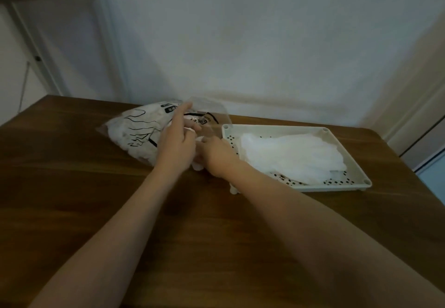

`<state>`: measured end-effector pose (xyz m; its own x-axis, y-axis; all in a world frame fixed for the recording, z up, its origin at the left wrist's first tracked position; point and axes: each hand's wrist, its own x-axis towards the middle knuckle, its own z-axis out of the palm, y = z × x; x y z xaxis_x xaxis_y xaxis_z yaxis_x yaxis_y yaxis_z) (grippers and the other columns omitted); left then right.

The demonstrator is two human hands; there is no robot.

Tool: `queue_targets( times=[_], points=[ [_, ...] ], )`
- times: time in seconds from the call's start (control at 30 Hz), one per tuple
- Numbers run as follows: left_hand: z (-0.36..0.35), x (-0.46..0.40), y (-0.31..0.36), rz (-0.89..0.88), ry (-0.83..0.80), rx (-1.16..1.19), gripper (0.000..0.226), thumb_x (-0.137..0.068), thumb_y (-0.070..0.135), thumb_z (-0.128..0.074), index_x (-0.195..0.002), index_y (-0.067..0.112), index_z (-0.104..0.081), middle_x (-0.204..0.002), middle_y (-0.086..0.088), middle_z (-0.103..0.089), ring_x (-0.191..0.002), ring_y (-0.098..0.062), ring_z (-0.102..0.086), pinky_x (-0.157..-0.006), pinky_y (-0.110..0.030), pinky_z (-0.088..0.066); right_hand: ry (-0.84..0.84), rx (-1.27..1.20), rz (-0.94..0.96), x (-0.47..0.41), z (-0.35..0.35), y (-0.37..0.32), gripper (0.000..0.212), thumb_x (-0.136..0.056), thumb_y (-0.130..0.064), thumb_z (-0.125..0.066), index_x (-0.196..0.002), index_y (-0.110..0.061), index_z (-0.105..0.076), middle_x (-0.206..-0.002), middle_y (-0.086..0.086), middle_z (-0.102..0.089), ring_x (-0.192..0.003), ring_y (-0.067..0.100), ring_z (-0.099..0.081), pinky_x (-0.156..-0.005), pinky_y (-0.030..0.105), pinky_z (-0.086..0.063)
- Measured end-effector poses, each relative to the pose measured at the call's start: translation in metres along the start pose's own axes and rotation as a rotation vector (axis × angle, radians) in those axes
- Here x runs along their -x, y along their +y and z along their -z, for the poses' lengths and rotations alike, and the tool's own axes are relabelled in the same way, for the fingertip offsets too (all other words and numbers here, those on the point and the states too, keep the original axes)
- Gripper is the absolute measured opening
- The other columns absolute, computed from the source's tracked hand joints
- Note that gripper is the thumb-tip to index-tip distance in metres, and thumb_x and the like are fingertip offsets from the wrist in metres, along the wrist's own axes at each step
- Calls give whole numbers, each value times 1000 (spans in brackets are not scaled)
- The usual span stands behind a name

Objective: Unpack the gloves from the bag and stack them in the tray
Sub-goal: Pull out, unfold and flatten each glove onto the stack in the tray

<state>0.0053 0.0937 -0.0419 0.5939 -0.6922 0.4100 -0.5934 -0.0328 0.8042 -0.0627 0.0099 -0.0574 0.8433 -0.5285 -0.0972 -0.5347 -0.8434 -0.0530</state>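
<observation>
Both forearms over table (pixel 72 211) | left hand (pixel 177 149) lifts bag (pixel 134 134) mouth, fingers extended | right hand (pixel 216 156) pinches a glove (pixel 198 161) | I see gloves stacked (pixel 289 153) in tray (pixel 337 187)

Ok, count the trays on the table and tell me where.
1. The tray sits on the table's right side, beside the bag, with gloves stacked in it. None seems hidden.
</observation>
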Motion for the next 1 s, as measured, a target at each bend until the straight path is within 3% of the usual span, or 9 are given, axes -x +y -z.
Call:
queue_targets(
  times=[0.1, 0.17, 0.3, 0.43, 0.53, 0.63, 0.73, 0.83, 1.0],
  points=[
    [2, -2, -9, 77, -144, -57, 46, -96, 11, -38, -139, 28, -38, -112, 6, -59, -91, -11, -55, -76, -22, -48, 64, -282, -116, 5, 6, 11, 14, -96, -18, -47, -100, -12, -59, -92, 5, -61, -86, 21, -59, -78, 33, -46],
    [1, -1, -16, 72, -257, -133, 38, -96, 23, -42, -134, 24, -46, -119, 4, -57, -95, -13, -56, -79, -28, -49, 169, -400, -91, 13, 10, 23, 19, -99, -17, -42, -90, -16, -59, -80, -2, -57, -73, 12, -54, -73, 31, -42],
    [-2, 4, -17, -6, -312, -213, 31, -90, 30, -57, -120, 20, -56, -96, 11, -55, -82, -7, -53, -67, -23, -42, 257, -783, -124, 30, 21, 42, 19, -96, -16, -48, -108, -12, -63, -97, 2, -62, -86, 16, -58, -74, 25, -46],
    [-3, 3, -1, 163, -228, 151, 9, -93, 24, -54, -99, 21, -60, -92, 12, -57, -80, -10, -58, -59, -28, -54, 292, -1218, -220, 40, 31, 52, 18, -92, -12, -56, -74, -14, -58, -85, 5, -61, -82, 21, -56, -78, 33, -47],
    [-5, -4, 5, 414, -89, 438, 7, -92, 24, -55, -86, 25, -58, -95, 2, -61, -76, -16, -58, -50, -27, -52, 148, -1420, -225, 46, 33, 59, 15, -92, -9, -55, -78, -11, -61, -90, 6, -61, -82, 19, -57, -80, 30, -48],
    [-4, -9, 8, 666, 22, 585, 13, -89, 38, -57, -89, 26, -61, -100, -6, -67, -89, -24, -64, -79, -40, -55, 104, -1398, -254, 48, 32, 57, 10, -90, -8, -58, -91, -10, -67, -112, 6, -61, -88, 15, -61, -74, 25, -53],
    [-4, -7, 14, 893, -200, 1033, 43, -85, 43, -60, -109, 8, -61, -105, -16, -69, -97, -29, -66, -72, -36, -57, 149, -1334, -282, 47, 32, 49, 6, -89, -4, -58, -88, -9, -62, -102, 7, -63, -77, 16, -61, -65, 23, -54],
    [-9, 0, 15, 848, -234, 1200, 52, -84, 30, -63, -128, 7, -49, -116, -16, -63, -102, -28, -63, -77, -33, -55, 168, -1391, -310, 45, 31, 42, 11, -91, -1, -53, -84, -7, -57, -88, 7, -63, -71, 16, -60, -63, 25, -55],
    [-11, 2, 12, 750, -203, 894, 85, -80, 4, -66, -145, 34, -21, -126, -1, -41, -105, -28, -53, -76, -45, -53, 176, -1278, -294, 39, 35, 33, 13, -93, -5, -52, -82, -10, -55, -81, 5, -62, -70, 15, -61, -60, 25, -55]
  ],
)
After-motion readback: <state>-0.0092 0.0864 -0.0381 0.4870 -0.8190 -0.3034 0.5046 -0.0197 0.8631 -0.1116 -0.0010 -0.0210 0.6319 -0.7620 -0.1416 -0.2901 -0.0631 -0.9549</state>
